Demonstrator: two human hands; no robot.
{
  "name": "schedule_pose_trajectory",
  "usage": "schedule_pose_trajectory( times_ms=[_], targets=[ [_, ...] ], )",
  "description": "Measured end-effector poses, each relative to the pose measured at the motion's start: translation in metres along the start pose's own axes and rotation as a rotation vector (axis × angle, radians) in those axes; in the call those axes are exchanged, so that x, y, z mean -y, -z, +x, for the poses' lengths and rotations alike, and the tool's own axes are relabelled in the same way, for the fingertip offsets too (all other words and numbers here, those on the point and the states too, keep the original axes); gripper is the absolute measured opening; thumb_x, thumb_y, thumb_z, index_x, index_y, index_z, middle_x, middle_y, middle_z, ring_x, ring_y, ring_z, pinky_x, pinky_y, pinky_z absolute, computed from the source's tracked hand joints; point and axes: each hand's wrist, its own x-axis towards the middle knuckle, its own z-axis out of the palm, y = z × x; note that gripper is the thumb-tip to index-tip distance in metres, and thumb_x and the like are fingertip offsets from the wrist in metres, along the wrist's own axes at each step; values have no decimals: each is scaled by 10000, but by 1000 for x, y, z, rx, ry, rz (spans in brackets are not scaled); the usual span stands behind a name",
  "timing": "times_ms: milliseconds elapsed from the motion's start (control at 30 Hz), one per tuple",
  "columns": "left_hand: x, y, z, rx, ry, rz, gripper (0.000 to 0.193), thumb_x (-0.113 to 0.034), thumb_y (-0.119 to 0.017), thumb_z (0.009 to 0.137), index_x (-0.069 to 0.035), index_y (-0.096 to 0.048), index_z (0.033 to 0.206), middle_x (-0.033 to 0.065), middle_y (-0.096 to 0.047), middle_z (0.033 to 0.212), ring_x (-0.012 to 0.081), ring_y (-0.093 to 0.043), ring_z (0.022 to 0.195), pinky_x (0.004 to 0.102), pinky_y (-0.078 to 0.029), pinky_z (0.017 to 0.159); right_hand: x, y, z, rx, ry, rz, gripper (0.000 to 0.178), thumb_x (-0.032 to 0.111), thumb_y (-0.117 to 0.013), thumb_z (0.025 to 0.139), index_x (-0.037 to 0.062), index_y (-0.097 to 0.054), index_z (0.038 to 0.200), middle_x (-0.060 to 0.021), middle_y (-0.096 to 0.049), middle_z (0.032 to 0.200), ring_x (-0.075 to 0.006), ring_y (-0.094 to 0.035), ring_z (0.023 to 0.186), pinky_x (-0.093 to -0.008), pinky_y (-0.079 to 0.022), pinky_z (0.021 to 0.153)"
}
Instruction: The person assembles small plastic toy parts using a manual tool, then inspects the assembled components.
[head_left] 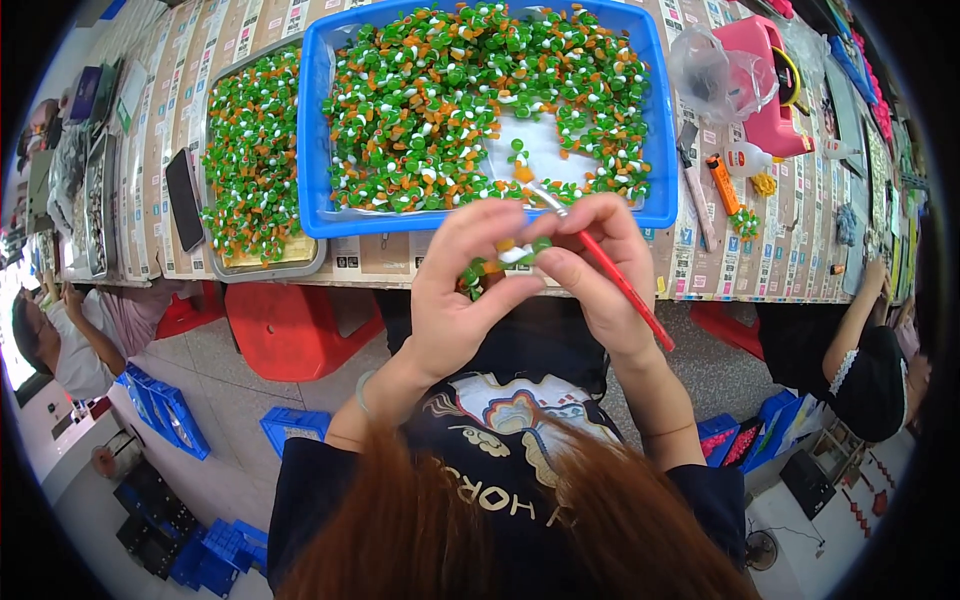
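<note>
My left hand (465,290) pinches a small green, white and orange piece (518,254) in its fingertips, with a few more green pieces (472,276) tucked in the palm. My right hand (598,262) grips a thin red brush (620,283) like a pen, its pale tip pointing up and left toward the blue tray (312,130). Both hands meet just in front of the table edge. The blue tray holds a mass of the same green, orange and white pieces around a bare white patch.
A grey metal tray (268,262) of the same pieces sits left of the blue one, with a black phone (184,198) beside it. A pink box (768,90), a clear bag (716,72) and an orange lighter (724,184) lie right. Red stools (290,328) stand below; other people sit on either side.
</note>
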Motion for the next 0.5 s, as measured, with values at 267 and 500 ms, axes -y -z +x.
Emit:
schedule_pose_trajectory(
  times_ms=[267, 500],
  targets=[
    [4, -1, -7, 36, 561, -996, 356, -112, -554, 796, -32, -376, 1094, 58, -518, 915, 23, -371, 488, 148, -296, 409, -6, 12, -4, 84, 282, -160, 274, -103, -531, 737, 23, -388, 935, -153, -534, 970, -187, -521, 943, -290, -428, 817],
    [-4, -1, -6, 20, 578, -946, 177, -57, -514, 815, -18, -462, 980, 34, -545, 800, 25, -385, 473, 150, -305, 405, 0, 8, -7, 100, 463, -270, 297, -145, -506, 723, 31, -375, 924, -156, -531, 947, -300, -511, 986, -416, -413, 856]
  ],
)
